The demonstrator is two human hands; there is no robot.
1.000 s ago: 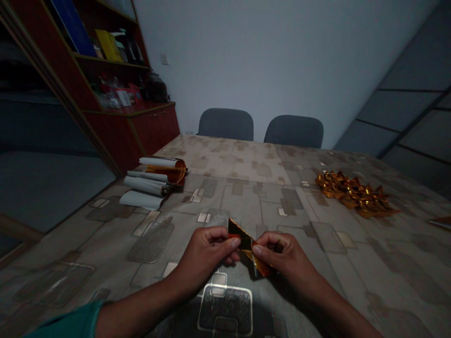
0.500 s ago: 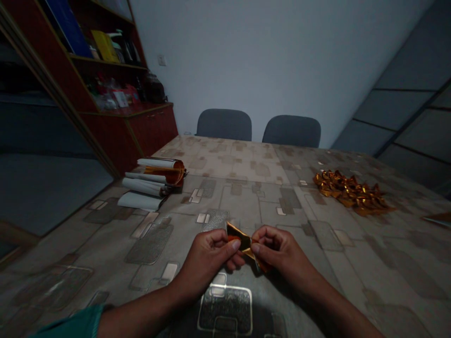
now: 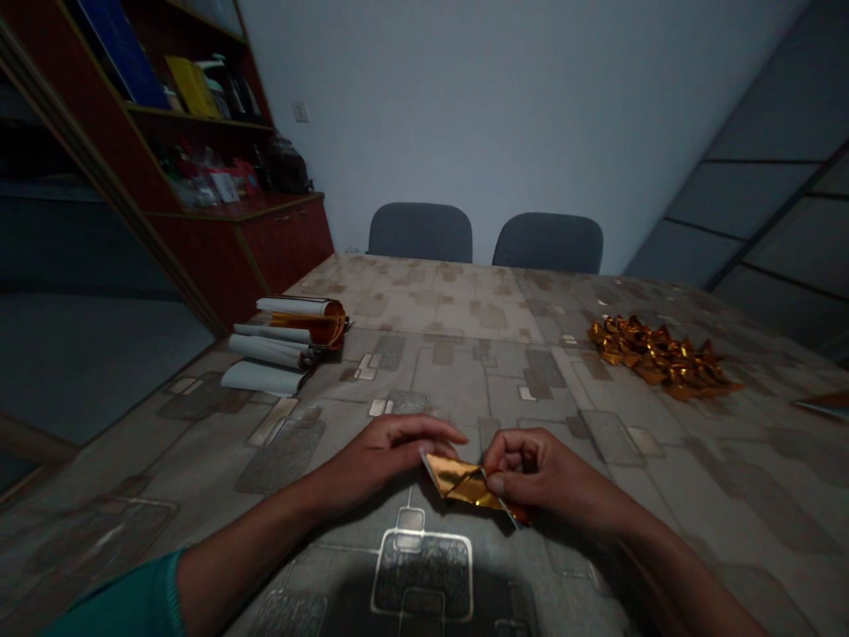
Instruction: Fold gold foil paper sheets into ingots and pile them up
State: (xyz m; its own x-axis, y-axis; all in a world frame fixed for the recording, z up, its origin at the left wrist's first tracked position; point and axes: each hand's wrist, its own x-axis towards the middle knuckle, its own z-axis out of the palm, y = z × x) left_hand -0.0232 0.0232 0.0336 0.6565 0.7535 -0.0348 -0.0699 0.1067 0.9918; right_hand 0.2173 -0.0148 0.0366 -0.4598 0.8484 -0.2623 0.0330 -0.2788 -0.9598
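Observation:
A partly folded piece of gold foil paper [image 3: 468, 485] is just above the patterned table, its shiny side up and its pale edge showing at the right. My right hand [image 3: 537, 473] pinches its right end between thumb and fingers. Beside its upper left corner is my left hand [image 3: 398, 451], fingers stretched out and lying along the far edge; whether the fingertips touch the paper is hard to tell. A heap of folded gold paper pieces [image 3: 663, 358] sits to the right. On the left lie curled, pale-backed gold sheets [image 3: 271, 376].
The table [image 3: 438, 301] has a cloth with a rectangle pattern. Two grey chairs [image 3: 420, 232] stand at its far side against the wall. A red cabinet with shelves [image 3: 285, 243] is at the left. Another gold sheet [image 3: 826, 405] lies at the right edge.
My left hand has let go of the paper's left end and its fingers have straightened. The paper has turned so its shiny face shows. My right hand still pinches it.

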